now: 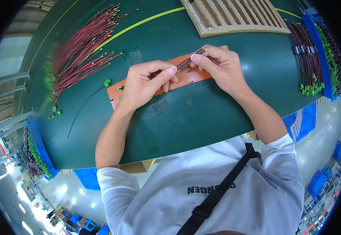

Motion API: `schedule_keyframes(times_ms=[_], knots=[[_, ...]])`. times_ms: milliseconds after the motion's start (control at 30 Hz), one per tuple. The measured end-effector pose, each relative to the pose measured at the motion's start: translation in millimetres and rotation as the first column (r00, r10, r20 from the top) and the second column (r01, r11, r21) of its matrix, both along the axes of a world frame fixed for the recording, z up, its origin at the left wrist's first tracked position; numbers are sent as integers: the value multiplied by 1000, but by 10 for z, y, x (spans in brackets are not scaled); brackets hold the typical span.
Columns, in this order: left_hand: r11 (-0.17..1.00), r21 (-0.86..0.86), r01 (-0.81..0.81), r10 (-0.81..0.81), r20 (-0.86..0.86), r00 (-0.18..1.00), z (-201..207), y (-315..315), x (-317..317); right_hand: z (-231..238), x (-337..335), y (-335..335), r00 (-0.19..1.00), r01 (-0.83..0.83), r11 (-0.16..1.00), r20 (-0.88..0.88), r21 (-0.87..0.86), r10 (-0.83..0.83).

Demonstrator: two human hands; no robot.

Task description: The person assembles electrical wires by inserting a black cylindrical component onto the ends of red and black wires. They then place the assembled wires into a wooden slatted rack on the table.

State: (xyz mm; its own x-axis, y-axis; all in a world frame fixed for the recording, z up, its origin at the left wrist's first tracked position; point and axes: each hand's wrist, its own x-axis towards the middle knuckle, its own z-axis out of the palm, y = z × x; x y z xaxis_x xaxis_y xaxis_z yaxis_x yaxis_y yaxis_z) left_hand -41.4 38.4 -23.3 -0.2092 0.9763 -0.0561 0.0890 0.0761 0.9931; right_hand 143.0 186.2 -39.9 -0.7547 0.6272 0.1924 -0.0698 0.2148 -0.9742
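Dark wires [185, 62] with pale metal tips run between my two hands, above a long orange board [197, 75]. My left hand [146, 80] pinches them between thumb and fingers. Nearer the tips, my right hand [222, 71] is closed on the same wires. How many wires there are is hard to tell, since the fingers hide part of them. The board lies on the green table, and a small green connector [120, 88] sits at its left end. My left hand covers part of that end.
Red wires [86, 43] with green connectors lie spread at the far left. A single black wire [85, 103] lies left of the board. At the back is a ridged tan rack [237, 19]. Wire bundles [308, 62] and a blue bin [322, 58] stand at the right.
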Motion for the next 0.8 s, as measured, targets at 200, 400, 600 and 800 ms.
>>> schedule_keyframes(times_ms=[200, 400, 600, 800], knots=[[1000, -11, 20, -20, -15, 1000, -6, -1, -10, 2, 9, 16, 1000, -7, 999, -21, -35, 6], [987, -49, -152, 152, 5, 988, 3, 33, 64, 128, 81, 42, 986, -21, 1000, 163, 15, 18], [899, 351, -261, 353, -231, 906, 201, -110, -107, 76, 181, 104, 979, -15, 937, 198, 349, -58], [897, 441, 37, 331, -724, 605, 193, -477, -9, 50, 180, 102, 960, -45, 875, 263, 483, -95]])
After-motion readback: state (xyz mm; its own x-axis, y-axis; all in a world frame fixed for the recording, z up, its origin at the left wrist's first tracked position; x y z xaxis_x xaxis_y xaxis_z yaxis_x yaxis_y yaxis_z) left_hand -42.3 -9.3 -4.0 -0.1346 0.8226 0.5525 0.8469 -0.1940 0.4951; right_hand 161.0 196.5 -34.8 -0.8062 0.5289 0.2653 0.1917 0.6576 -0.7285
